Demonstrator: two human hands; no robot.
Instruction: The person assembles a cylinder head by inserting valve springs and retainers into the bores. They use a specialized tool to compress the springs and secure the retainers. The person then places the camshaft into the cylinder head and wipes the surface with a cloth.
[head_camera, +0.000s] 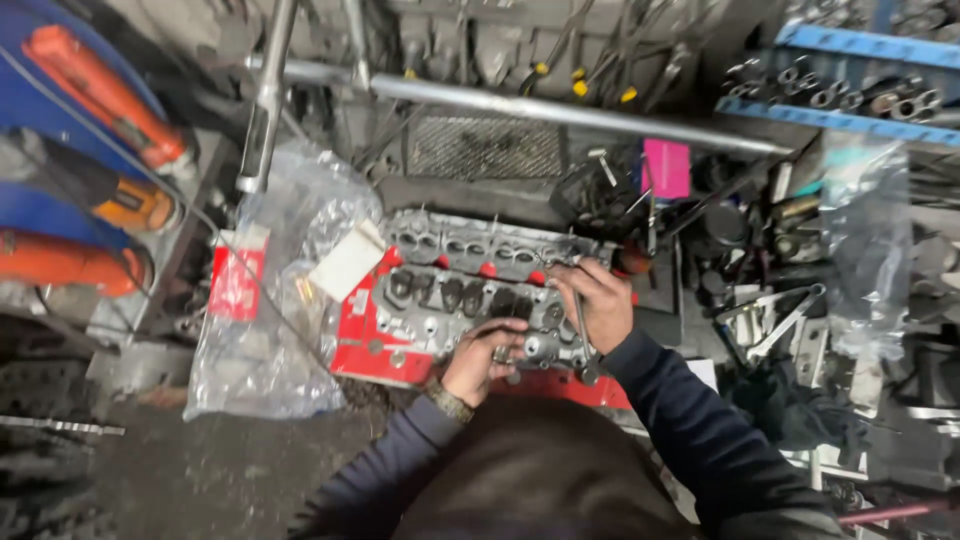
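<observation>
Nearest the camera, the dark top of the person's head and two dark blue sleeves are seen at the bottom edge of the view. The left hand, with a watch at the wrist, is curled with its fingertips pinched on a small metal part at the near edge of a grey metal engine block. The right hand is closed around a slim metal tool, which is held upright against the right end of the block. The block is laid lengthwise at the middle of a crowded table, on a red sheet. A white card is propped at its left end, touching a crumpled clear plastic bag that is spread toward the left edge. A long steel bar is stretched across the far side. Orange-handled power tools are hung at the far left corner, and a pink box and loose wrenches are crowded at the right.
</observation>
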